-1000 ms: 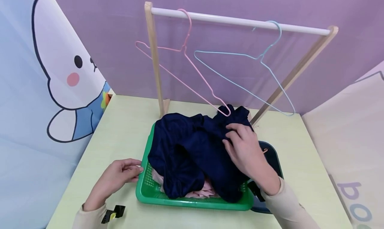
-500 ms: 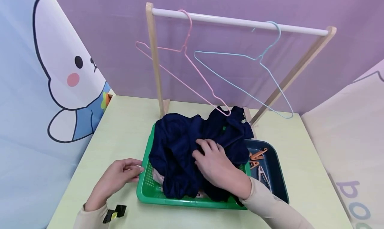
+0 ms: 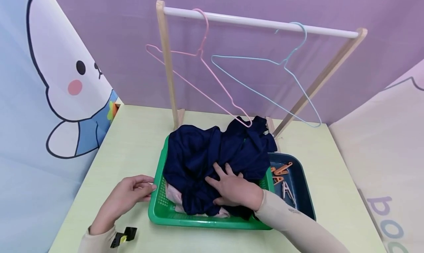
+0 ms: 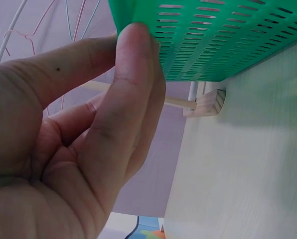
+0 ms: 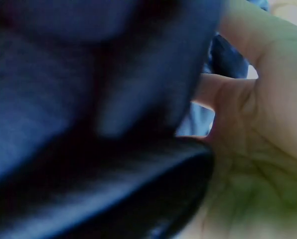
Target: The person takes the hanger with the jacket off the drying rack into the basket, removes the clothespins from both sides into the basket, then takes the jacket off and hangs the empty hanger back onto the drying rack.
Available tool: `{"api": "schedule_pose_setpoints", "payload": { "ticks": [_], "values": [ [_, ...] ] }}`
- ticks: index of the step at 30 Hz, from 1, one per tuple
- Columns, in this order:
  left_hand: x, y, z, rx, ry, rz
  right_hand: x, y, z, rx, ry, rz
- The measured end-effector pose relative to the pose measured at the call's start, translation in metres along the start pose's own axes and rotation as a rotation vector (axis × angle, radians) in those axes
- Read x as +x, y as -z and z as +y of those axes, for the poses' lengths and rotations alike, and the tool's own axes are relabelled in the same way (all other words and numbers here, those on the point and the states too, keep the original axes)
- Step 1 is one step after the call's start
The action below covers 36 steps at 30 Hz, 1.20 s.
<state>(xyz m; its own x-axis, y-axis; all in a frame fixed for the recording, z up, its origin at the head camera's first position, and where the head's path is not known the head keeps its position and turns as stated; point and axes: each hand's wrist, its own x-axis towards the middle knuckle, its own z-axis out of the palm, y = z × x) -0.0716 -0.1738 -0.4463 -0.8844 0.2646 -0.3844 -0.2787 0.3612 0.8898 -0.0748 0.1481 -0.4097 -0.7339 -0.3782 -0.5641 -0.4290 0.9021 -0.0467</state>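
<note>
A dark navy garment (image 3: 195, 153) lies heaped in a green plastic basket (image 3: 157, 208), spilling over its back edge. Pale pink cloth (image 3: 173, 194) shows beneath it at the front. My left hand (image 3: 127, 192) pinches the basket's left rim between thumb and fingers; the slotted wall of the basket (image 4: 198, 45) is close up in the left wrist view. With fingers spread, my right hand (image 3: 233, 188) rests on the front right of the garment. Blurred navy folds (image 5: 88, 99) fill much of the right wrist view, hiding the fingertips.
Behind the basket stands a wooden rack with a white rail (image 3: 245, 20). A pink hanger (image 3: 200, 54) and a light blue hanger (image 3: 285, 63) hang from it. A dark tray (image 3: 303, 190) with orange and pale clothespins (image 3: 283, 169) sits at the basket's right.
My right hand has moved left and slightly down across the garment, and its fingers have spread. The tray of clothespins has come into fuller view. The left hand stays at the rim.
</note>
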Motion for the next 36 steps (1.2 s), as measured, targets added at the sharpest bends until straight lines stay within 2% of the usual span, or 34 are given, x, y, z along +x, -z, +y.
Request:
{"api": "schedule_pose_setpoints", "payload": {
  "ticks": [5, 10, 17, 23, 26, 30, 33, 36],
  "values": [
    [0.000, 0.000, 0.000, 0.019, -0.004, 0.005, 0.015, -0.010, -0.006, -0.103, -0.055, -0.011],
    [-0.002, 0.000, 0.000, 0.029, -0.005, 0.012, 0.019, -0.017, -0.007, -0.141, -0.046, 0.038],
    [-0.003, 0.000, 0.001, 0.017, -0.006, 0.011, 0.013, -0.016, 0.002, -0.028, 0.006, 0.065],
    [-0.003, 0.000, 0.001, 0.005, 0.000, 0.008, -0.005, -0.011, 0.016, 0.080, 0.115, 0.149],
    [-0.002, 0.000, 0.000, -0.002, 0.002, 0.006, -0.017, -0.009, 0.026, 0.109, 0.179, 0.241],
    [-0.002, 0.000, -0.001, -0.013, 0.001, 0.003, -0.028, -0.004, 0.051, 0.100, 0.226, 0.494],
    [-0.001, 0.000, -0.001, -0.014, 0.004, 0.004, -0.032, 0.000, 0.078, 0.093, 0.167, 0.675],
    [-0.001, 0.000, 0.000, -0.012, 0.011, 0.000, -0.036, 0.003, 0.107, 0.127, 0.030, 0.749]
  ]
}}
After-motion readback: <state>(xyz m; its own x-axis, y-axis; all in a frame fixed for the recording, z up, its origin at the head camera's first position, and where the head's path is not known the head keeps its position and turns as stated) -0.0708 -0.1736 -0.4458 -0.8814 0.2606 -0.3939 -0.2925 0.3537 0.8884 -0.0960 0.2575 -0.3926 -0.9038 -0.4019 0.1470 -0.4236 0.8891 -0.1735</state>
